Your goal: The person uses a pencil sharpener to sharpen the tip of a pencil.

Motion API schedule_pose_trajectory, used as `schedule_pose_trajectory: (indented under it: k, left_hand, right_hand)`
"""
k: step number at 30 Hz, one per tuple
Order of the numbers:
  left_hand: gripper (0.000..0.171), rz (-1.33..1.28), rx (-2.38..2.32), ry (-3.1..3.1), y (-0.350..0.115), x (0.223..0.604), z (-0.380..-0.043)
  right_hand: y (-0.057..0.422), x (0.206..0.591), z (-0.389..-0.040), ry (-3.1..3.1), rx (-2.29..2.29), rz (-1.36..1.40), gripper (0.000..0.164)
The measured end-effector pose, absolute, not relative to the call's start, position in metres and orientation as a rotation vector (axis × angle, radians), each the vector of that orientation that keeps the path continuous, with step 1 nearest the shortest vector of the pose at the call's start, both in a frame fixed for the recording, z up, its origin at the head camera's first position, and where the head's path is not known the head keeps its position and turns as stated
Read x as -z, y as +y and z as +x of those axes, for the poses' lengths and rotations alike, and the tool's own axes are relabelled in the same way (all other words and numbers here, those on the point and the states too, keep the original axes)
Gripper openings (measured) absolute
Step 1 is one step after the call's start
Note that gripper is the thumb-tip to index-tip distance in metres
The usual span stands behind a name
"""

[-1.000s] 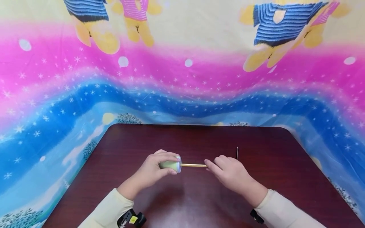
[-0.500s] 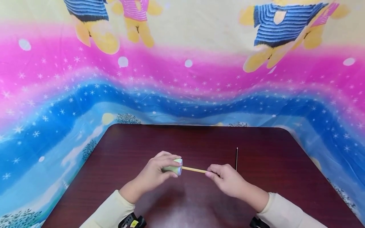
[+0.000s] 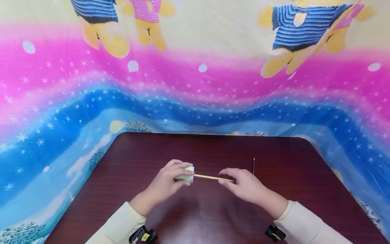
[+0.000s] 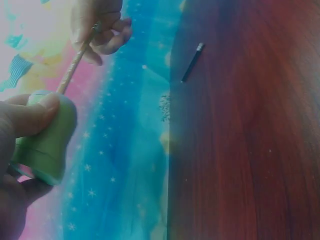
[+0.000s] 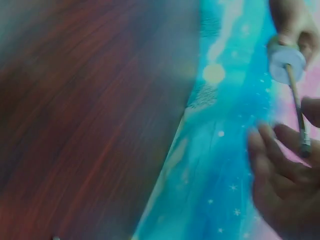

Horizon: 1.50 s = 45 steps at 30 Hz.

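Note:
My left hand point(image 3: 163, 181) grips a pale green pencil sharpener point(image 3: 185, 177), thumb below and fingers over the top. In the left wrist view, the sharpener point(image 4: 47, 140) has a waisted body. A gold-coloured pencil point(image 3: 207, 176) has one end in the hole of the sharpener's pale end face point(image 5: 280, 72) and points to the right. Around the pencil's free end is my right hand point(image 3: 250, 185), its fingers spread apart from the thumb. The pencil's tip end point(image 5: 305, 149) overlaps those fingers in the right wrist view.
A dark pencil point(image 3: 254, 166) lies on the brown table point(image 3: 146, 149) beyond my right hand. It shows again as a dark pencil point(image 4: 193, 62) in the left wrist view. A printed cloth point(image 3: 195, 81) hangs behind the table's far edge.
My right hand pinched the pencil half a second ago; now its fingers have opened and the pencil's free end shows. The left hand and sharpener have stayed nearly in place.

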<state>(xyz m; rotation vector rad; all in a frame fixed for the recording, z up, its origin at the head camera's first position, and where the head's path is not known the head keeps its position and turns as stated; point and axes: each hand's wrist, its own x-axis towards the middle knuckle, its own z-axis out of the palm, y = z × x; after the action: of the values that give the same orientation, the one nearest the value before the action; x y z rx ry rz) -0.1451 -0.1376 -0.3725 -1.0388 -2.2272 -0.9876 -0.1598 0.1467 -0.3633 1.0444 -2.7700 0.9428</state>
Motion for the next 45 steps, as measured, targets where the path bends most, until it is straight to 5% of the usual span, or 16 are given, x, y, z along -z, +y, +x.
schedule_pose_trajectory:
  k: [6, 15, 23, 33, 39, 45]
  left_hand:
    - [0.034, -0.831, 1.272, -2.423, -0.143, 0.367, -0.146]
    - [0.035, -0.863, 1.429, -2.450, -0.144, 0.365, -0.145]
    - [0.035, -1.001, 1.222, -2.298, -0.140, 0.367, -0.142]
    - [0.034, -1.160, 0.830, -2.072, -0.135, 0.374, -0.147]
    - [0.035, -1.101, 0.872, -2.131, -0.136, 0.374, -0.147]
    - [0.035, -0.889, 1.152, -2.347, -0.139, 0.368, -0.145]
  right_hand:
    - [0.147, 0.379, -0.169, -1.946, -0.232, 1.171, 0.035]
    - [0.140, 0.381, -0.160, -1.913, -0.288, 1.192, 0.036]
    - [0.141, 0.369, -0.146, -2.461, -0.958, 1.114, 0.010]
    - [0.155, 0.352, -0.160, -2.898, -2.461, 0.655, 0.031]
    - [0.152, 0.348, -0.160, -3.033, -1.469, 0.863, 0.036]
    - [0.153, 0.367, -0.164, -2.279, -0.352, 1.072, 0.037]
